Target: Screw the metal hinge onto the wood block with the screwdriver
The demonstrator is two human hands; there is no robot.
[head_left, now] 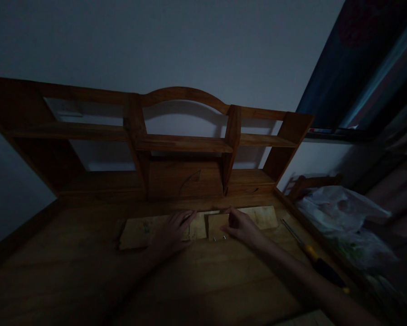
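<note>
A long, pale wooden board (138,232) lies crosswise on the desk. My left hand (172,231) is closed over its middle part, fingers toward the far edge and thumb near the front edge. A small square wooden piece (216,225) stands out against the board, right of centre. My right hand (244,226) pinches this piece at its right side between thumb and fingers. Two small metal screws (224,237) show at the piece's lower edge; the dim light hides how they sit. The board's right part (263,217) extends beyond my right hand.
To the right lies a screwdriver (312,253) with a yellow and black handle. A wooden shelf unit (186,144) rises along the desk's back. Past the desk's raised right edge are translucent plastic bags (346,208). Another pale wooden piece (308,319) shows at the bottom edge.
</note>
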